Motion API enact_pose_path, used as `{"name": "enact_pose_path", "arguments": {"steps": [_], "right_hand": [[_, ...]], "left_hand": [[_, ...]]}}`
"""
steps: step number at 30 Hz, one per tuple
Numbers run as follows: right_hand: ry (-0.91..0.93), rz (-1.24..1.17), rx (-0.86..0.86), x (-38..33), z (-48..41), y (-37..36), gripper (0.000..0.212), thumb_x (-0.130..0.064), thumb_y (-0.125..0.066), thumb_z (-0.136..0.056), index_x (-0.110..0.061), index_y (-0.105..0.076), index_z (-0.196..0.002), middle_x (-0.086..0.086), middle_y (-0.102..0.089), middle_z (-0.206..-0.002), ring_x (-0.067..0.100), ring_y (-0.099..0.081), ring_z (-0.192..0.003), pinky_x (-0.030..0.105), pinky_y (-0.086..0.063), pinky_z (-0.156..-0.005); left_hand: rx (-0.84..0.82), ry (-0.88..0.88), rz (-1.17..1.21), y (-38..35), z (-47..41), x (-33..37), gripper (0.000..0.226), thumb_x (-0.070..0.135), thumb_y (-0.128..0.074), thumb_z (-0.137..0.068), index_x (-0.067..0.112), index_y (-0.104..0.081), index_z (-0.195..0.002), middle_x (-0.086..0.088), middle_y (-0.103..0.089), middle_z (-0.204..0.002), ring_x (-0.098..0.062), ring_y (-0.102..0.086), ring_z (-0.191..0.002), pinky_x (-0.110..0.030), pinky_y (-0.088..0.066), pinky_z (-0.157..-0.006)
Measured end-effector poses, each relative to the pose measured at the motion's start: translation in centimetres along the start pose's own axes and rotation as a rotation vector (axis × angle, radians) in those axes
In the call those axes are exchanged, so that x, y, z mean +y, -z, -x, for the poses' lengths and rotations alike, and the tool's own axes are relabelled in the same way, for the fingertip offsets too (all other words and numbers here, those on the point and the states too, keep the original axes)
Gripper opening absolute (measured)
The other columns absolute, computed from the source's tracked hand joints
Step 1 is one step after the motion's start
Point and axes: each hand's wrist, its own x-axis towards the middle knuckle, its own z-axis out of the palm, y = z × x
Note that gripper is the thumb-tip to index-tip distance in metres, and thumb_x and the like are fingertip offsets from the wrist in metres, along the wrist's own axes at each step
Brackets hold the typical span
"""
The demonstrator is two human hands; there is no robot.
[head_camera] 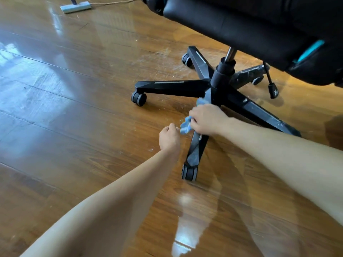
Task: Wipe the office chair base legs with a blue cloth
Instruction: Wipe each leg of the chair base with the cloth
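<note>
Pressing the blue cloth (pixel 186 125) onto the chair base (pixel 219 84), my right hand (pixel 206 119) is closed around the bunched fabric, fingers wrapped over it, on the upper part of the leg (pixel 196 147) that points toward me. Bits of cloth stick out on both sides of the fist: one tuft near the hub, a bigger wad on the left w/ its edge touching my left hand (pixel 169 138). That hand is curled into a loose fist just beside the leg, thumb tip against the cloth; can't tell whether it actually pinches the fabric or is only closed next to it.

The leg under my hand runs down to a twin caster (pixel 189 173) near my left forearm. Other black legs fan out from the center column (pixel 222 71): one to the left ending in a caster (pixel 138 98), one toward the back left, one at right w/ white specks, and one at back right that looks scuffed and dusty. The black seat (pixel 250 25), w/ a teal accent at its edge, hangs over the back of the base; a lever (pixel 271 84) dangles beneath it.

All of it sits on a glossy wood floor (pixel 74 108), w/ pale dust and crumbs scattered around the base. A mop head (pixel 76 7) lies flat at top left, well apart.
</note>
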Motion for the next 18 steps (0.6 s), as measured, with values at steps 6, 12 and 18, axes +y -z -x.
{"name": "enact_pose_path", "arguments": {"steps": [6,12,18], "right_hand": [[0.125,-0.101,0.021,-2.5,2.8,-0.9,0.02,-0.033,-0.047,-0.092,-0.019,-0.05,-0.077,0.0,-0.061,-0.084,0.024,-0.061,-0.083,0.034,-0.044,-0.063],[0.386,-0.194,-0.122,-1.6,4.7,-1.4,0.032,-0.041,-0.042,-0.101,-0.022,-0.056,-0.08,-0.006,-0.056,-0.078,0.018,-0.055,-0.08,0.034,-0.048,-0.073],[-0.111,0.089,-0.1,2.7,-4.0,-0.1,0.033,-0.037,-0.04,-0.097,-0.02,-0.063,-0.08,0.003,-0.063,-0.089,0.022,-0.047,-0.094,0.037,-0.043,-0.09]], "left_hand": [[-0.017,-0.014,-0.003,-0.1,0.5,0.5,0.018,0.021,-0.048,-0.098,0.013,-0.053,-0.082,-0.003,-0.045,-0.073,-0.02,-0.035,-0.067,-0.035,-0.031,-0.061],[0.094,-0.072,0.06,-1.0,0.0,1.2,0.022,0.024,-0.05,-0.094,0.015,-0.042,-0.076,0.003,-0.031,-0.06,-0.021,-0.025,-0.064,-0.035,-0.025,-0.059],[0.086,-0.066,0.071,-2.0,0.7,1.2,0.031,0.021,-0.05,-0.096,0.018,-0.034,-0.069,0.009,-0.028,-0.054,-0.017,-0.022,-0.058,-0.034,-0.021,-0.057]]}}
